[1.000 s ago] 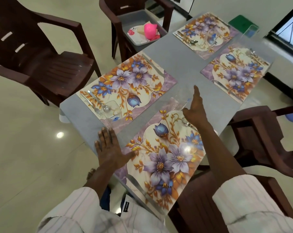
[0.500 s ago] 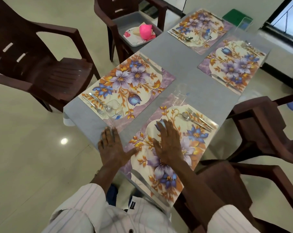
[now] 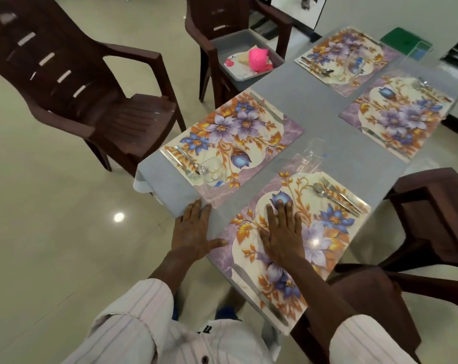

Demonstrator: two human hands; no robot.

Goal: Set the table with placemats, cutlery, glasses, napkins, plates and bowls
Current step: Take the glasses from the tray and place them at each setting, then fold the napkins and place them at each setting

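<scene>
Head view. Four mats (image 3: 230, 132) down on table (image 3: 314, 106), each with cutlery (image 3: 335, 197). Glasses (image 3: 310, 156) at three at least; fourth unclear. Plates, bowls, napkins not yet laid.

Tub (image 3: 230, 46) on far chair (image 3: 204, 11) holds plate (image 3: 233, 63) and pink bowl (image 3: 259, 59).

Left hand (image 3: 193, 232) flat on table corner, thumb out. Right hand (image 3: 283, 232) flat, fingers together, pressing near mat (image 3: 335, 224).

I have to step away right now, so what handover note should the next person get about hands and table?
Left hand open, flat on the table edge; right hand open, flat on the nearest placemat.
Done: four placemats laid; nearest has knife, fork and spoon, glass; others carry cutlery too.
Left: plates, bowls, napkins; none on any mat. Pink bowl and plate wait in the grey tub on a chair.
</scene>
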